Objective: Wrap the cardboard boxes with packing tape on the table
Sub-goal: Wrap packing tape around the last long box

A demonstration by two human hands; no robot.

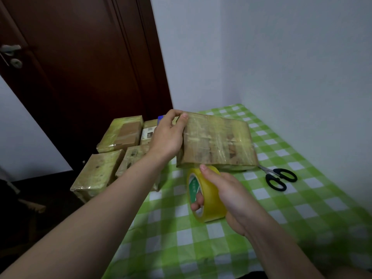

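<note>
A tape-covered cardboard box [218, 140] stands tilted on its lower edge on the green checked tablecloth [281, 218]. My left hand [168, 135] grips its upper left corner, thumb on the front face. Just below the box, my right hand [227, 194] holds a yellow roll of packing tape [209, 200], fingers through the core and the forefinger stretched over the roll up to the box's bottom edge. Whether a strip of tape runs from the roll to the box is unclear.
Several taped boxes [120, 135] lie stacked at the table's left edge, one [96, 174] overhanging it. Black-handled scissors [278, 178] lie right of the held box. A dark brown door [80, 67] stands behind, and a white wall runs along the right side.
</note>
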